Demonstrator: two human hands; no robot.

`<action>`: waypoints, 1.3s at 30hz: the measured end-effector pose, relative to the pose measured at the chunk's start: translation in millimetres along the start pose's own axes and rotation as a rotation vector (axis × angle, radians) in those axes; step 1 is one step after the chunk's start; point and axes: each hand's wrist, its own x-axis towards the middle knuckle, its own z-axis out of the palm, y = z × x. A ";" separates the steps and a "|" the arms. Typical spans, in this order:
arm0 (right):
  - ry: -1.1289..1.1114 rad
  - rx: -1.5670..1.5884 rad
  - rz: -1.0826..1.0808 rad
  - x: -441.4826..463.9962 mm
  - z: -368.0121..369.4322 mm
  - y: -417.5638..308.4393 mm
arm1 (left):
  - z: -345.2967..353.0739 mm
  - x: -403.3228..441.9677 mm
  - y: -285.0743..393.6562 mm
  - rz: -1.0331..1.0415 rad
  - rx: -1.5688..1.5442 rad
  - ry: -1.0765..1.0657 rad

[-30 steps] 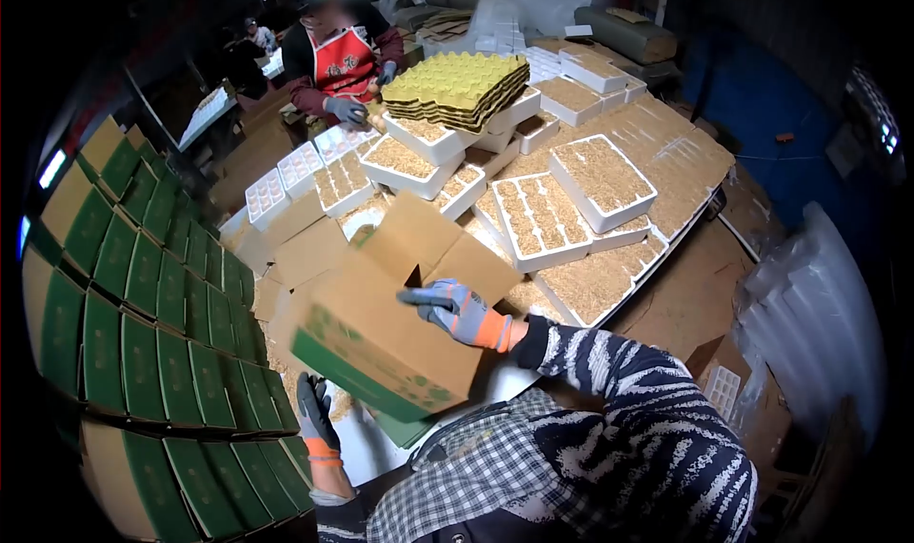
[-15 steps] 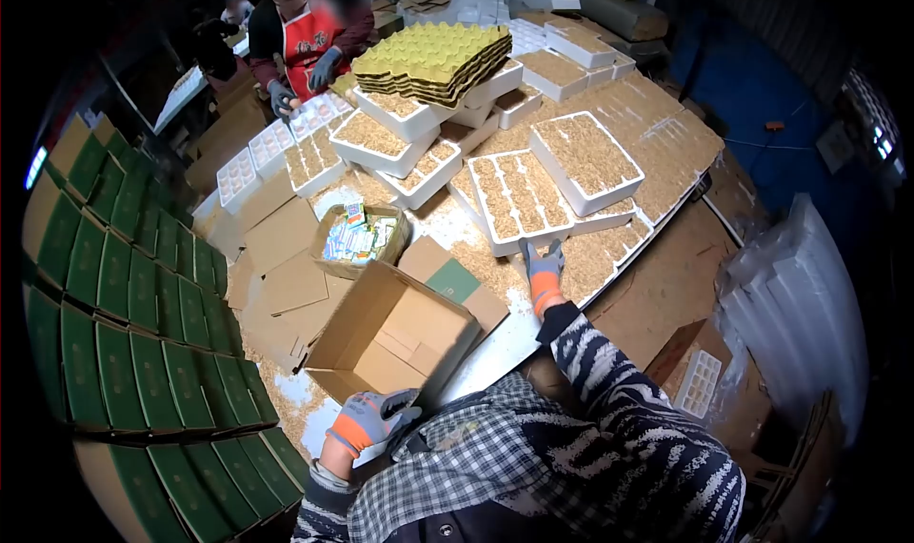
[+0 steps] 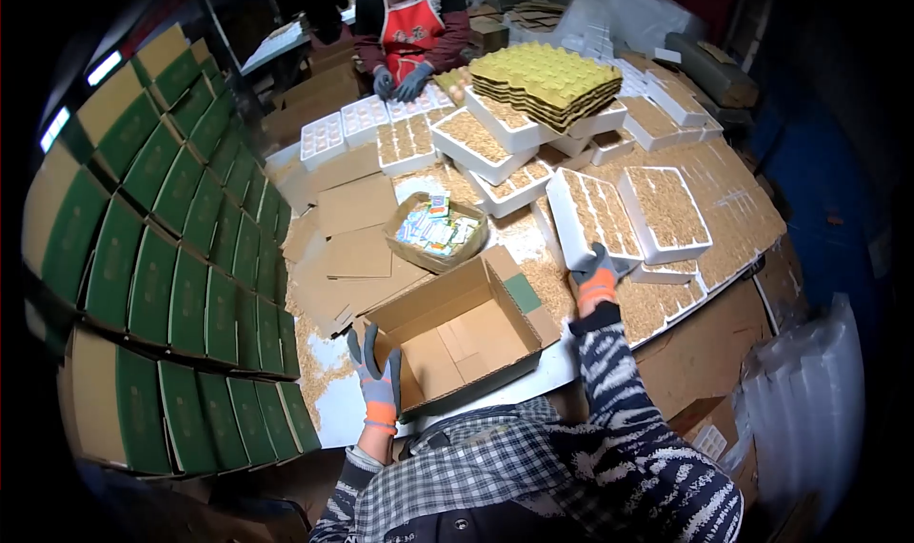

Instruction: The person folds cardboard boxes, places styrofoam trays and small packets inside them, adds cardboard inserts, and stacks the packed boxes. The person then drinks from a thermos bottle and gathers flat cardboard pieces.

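Across flake-strewn tabletop (image 3: 335,412), spread left hand (image 3: 377,383) at oblong cardboard carton (image 3: 459,351); pinched tilted white foam tray (image 3: 568,221) with right hand (image 3: 602,275).

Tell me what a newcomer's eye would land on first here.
Probably the stack of bright yellow egg trays, perched on white boxes toward the back of the table. Next, the wall of green-and-brown cartons filling the left side. Then the open cardboard box in front of the wearer, with the gloved left hand at its left end.
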 end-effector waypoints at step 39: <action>-1.526 -2.048 -0.855 -103.2 249.6 119.0 | -4.7 43.1 -18.7 -0.171 -0.100 -0.159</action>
